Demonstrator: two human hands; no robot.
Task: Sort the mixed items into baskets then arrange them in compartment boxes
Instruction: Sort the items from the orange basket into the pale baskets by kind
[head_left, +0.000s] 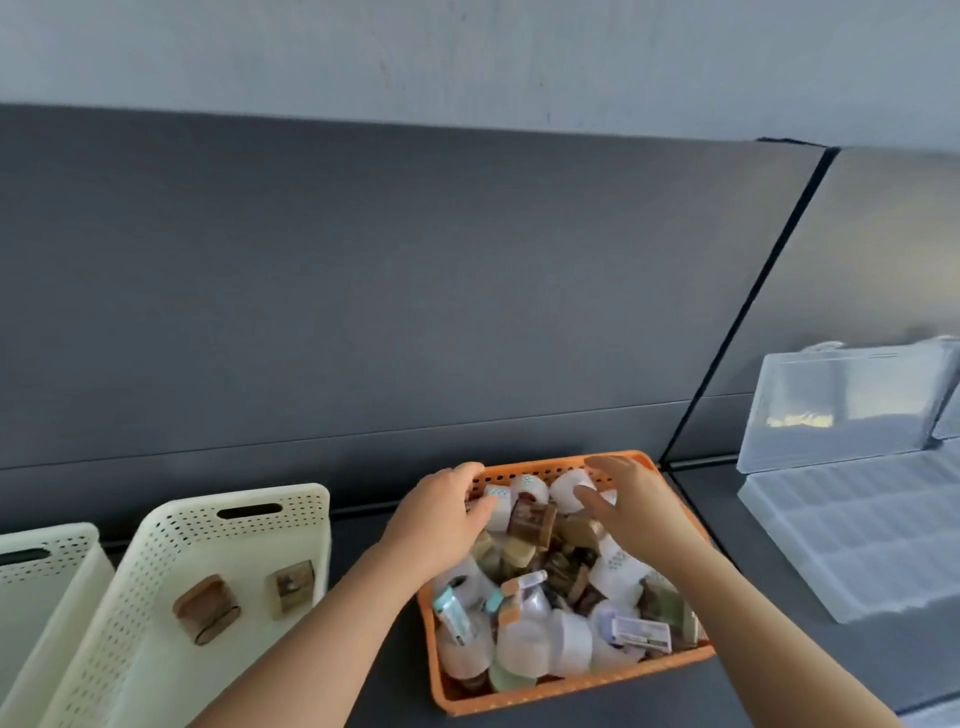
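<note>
An orange basket (545, 693) at the centre holds several mixed items: white jars, brown blocks, small tubes and boxes. My left hand (441, 519) hangs over its far left side, fingers curled against a white jar (496, 506); a firm grip cannot be made out. My right hand (634, 501) hovers over the far right of the pile, fingers spread, holding nothing. To the left a cream perforated basket (156, 561) holds two brown wooden pieces (208, 613). A clear compartment box (862, 535) lies open at the right.
A second cream basket (47, 561) stands at the far left edge. The open lid (841, 405) of the compartment box stands upright at the right. A dark grey back panel (363, 286) rises behind the dark tabletop (374, 530).
</note>
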